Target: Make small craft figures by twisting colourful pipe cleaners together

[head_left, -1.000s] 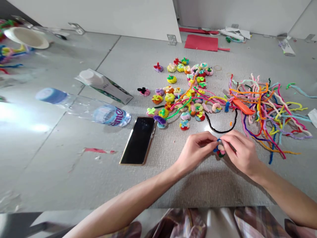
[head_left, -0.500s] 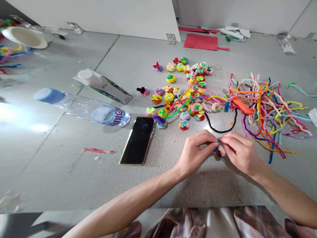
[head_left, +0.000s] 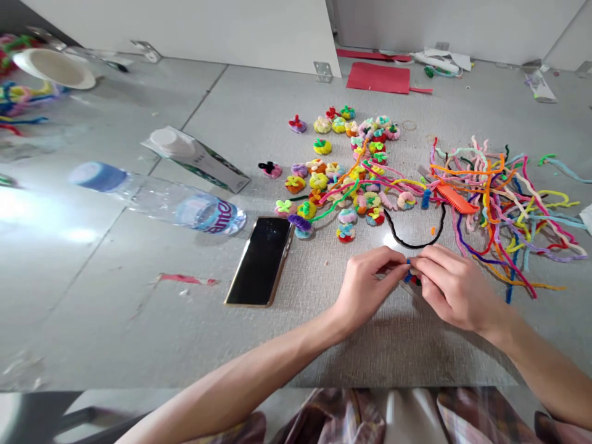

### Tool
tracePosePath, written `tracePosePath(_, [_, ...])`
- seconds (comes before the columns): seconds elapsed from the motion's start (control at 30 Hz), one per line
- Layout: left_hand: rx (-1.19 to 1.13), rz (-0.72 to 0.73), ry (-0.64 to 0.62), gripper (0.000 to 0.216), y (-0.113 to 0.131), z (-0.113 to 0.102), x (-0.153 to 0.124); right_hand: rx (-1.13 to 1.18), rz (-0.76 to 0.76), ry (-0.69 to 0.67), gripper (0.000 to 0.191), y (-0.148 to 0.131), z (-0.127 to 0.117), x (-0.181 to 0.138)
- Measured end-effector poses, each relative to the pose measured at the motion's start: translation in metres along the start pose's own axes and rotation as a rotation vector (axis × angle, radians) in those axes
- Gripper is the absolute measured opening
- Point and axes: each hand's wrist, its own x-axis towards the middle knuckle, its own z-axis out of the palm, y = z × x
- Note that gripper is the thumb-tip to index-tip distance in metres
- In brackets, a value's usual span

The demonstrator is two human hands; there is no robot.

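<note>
My left hand (head_left: pixel 365 285) and my right hand (head_left: pixel 451 288) meet over the grey table (head_left: pixel 139 308), both pinching a small pipe-cleaner ornament (head_left: pixel 411 277) in blue and red. My right fingers hide most of it. Just beyond my hands lies a curved black pipe cleaner (head_left: pixel 414 240). Behind that sits a cluster of several finished pipe-cleaner ornaments (head_left: pixel 345 166), and to the right a tangled heap of loose coloured pipe cleaners (head_left: pixel 504 197).
A black phone (head_left: pixel 260 259) lies left of my hands. A water bottle (head_left: pixel 157 200) lies on its side, with a carton (head_left: pixel 194 159) behind it. An orange comb (head_left: pixel 456 198), red paper (head_left: pixel 378 78) and a white bowl (head_left: pixel 53 68) are also there.
My right hand has curled further over the ornament, which shows less than before. The view has shifted slightly; nothing else on the table has moved.
</note>
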Motion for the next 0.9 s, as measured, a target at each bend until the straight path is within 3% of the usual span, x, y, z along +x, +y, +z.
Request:
tracePosePath(0.13, [-0.054,-0.04,-0.001,0.004,-0.0014,0.0005,-0.0005,-0.01,0.012,0.001,0.012,-0.0035,-0.0018,0.0008])
tracePosePath(0.7, [0.025,0.049,-0.015,0.008,-0.0004,-0.0014,-0.001,0.01,0.02,0.152,0.013,-0.0042,0.0037,0.0028])
tracePosePath(0.9, [-0.052,-0.03,-0.028,0.008,0.0018,-0.0013,-0.0002,0.003,0.046,0.214,0.016,-0.0077,0.0038,0.0041])
